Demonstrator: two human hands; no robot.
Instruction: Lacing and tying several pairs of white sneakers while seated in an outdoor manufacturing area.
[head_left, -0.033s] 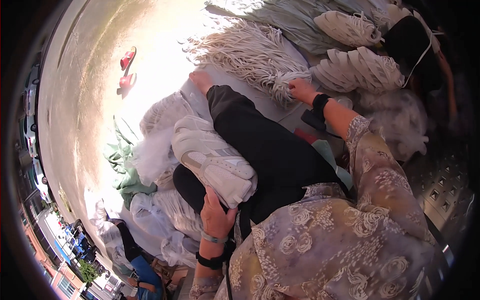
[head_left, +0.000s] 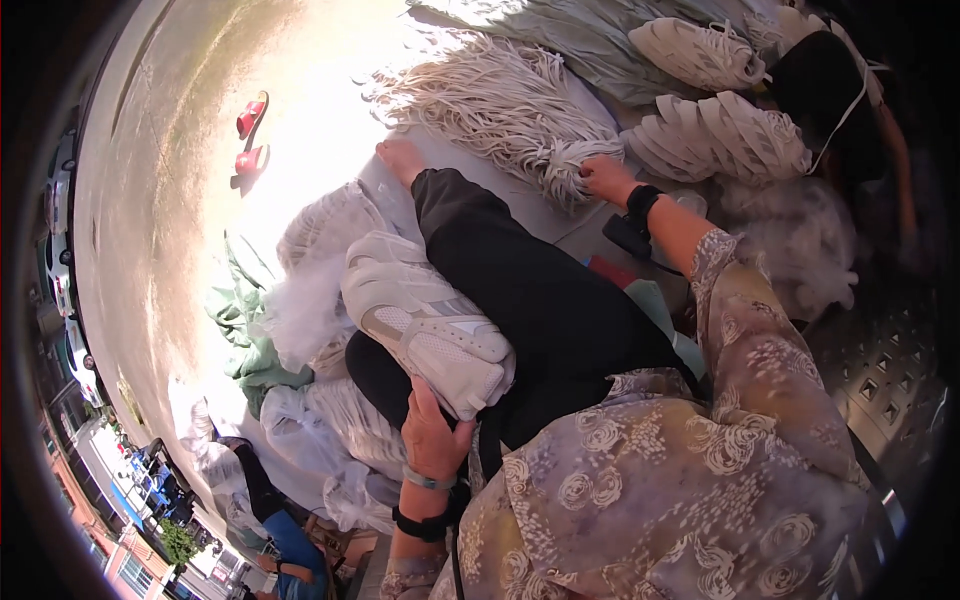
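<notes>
A stack of white and grey shoe uppers [head_left: 430, 320] lies across my lap, with mesh panels showing on the top one. My left hand [head_left: 435, 435] grips its near end, thumb and fingers on its edge. Out to the right, my right hand [head_left: 608, 178] reaches over to a large bundle of off-white shoelaces [head_left: 500, 105]. Its fingers are closed on the gathered near end of the bundle, and the fingertips are partly hidden among the strands.
Bundled white uppers [head_left: 715, 140] lie at the far right beside crumpled clear plastic [head_left: 790, 240]. More bagged uppers [head_left: 350, 430] and a green cloth [head_left: 245, 320] are on the left. Red slippers [head_left: 250, 160] rest on sunlit ground. Another person's blue-clad leg [head_left: 290, 545] shows at lower left.
My right hand has shifted very slightly to the right at the laces. The left hand and the stack of uppers look the same.
</notes>
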